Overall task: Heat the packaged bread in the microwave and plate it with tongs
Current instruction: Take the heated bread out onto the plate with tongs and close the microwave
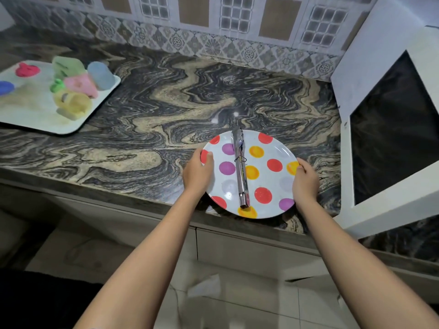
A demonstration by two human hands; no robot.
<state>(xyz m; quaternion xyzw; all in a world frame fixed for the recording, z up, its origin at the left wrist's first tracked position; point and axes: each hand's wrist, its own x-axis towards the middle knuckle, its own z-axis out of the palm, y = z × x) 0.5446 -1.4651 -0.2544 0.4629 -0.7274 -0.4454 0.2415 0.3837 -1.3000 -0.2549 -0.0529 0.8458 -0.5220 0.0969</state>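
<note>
A white plate (263, 160) with red, purple and yellow dots sits on the marbled counter near its front edge. Metal tongs (240, 172) lie lengthwise across the plate's middle, closed by a wire ring. My left hand (198, 173) grips the plate's left rim, thumb on top. My right hand (305, 180) grips the right rim the same way. The white microwave (370, 96) stands at the right with its dark-windowed door shut. No packaged bread is in view.
A white tray (71, 124) at the back left carries several coloured plastic containers. The dark swirled counter (154, 129) stretches between tray and plate. Patterned tiles line the back wall. Cabinet fronts and floor tiles lie below the counter edge.
</note>
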